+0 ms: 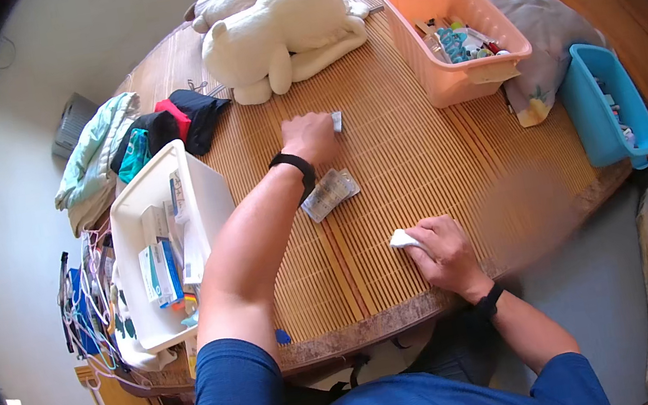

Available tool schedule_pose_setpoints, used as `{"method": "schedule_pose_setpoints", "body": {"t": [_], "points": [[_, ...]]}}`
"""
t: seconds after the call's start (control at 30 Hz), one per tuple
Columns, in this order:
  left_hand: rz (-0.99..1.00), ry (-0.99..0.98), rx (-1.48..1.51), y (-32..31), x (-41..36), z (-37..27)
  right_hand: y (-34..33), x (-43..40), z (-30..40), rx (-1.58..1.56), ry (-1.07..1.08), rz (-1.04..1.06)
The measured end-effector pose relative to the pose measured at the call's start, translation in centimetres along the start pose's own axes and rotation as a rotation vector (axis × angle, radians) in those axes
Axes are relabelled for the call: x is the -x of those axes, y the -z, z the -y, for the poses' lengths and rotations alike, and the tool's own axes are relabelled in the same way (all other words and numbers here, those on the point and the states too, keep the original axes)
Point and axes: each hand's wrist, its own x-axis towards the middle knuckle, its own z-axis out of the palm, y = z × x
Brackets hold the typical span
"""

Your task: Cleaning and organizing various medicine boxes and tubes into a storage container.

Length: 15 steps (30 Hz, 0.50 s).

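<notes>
My left hand [310, 136] reaches out over the bamboo mat [420, 168], its fingers closed around a small packet [337, 121]. Only one pale end of that packet shows past my knuckles. Just below my left wrist lie blister packs [328, 195], overlapping on the mat. Nearer to me, my right hand [443, 250] rests at the mat and grips a crumpled white tissue [404, 239], which sticks out between thumb and fingers. A dark band circles each wrist.
Left of my arm stands a white bin [210, 185] with medicine boxes [160, 273]. Folded clothes [100, 155] and hangers [93, 309] lie beyond it. Plush toys [285, 37] occupy the far side. A peach basket [438, 82] and a blue basket [593, 115] hold small items at right.
</notes>
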Motion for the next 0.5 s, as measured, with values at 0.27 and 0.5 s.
{"method": "schedule_pose_setpoints", "body": {"t": [0.27, 0.5], "points": [[-0.560, 0.155, 0.944, -0.2, 12.3, -3.1, -0.6, 0.9, -0.3, 0.015, 0.001, -0.010], [0.154, 0.377, 1.791, -8.6, 28.1, -5.7, -1.0, 0.4, -0.7, 0.048, 0.027, -0.043]]}}
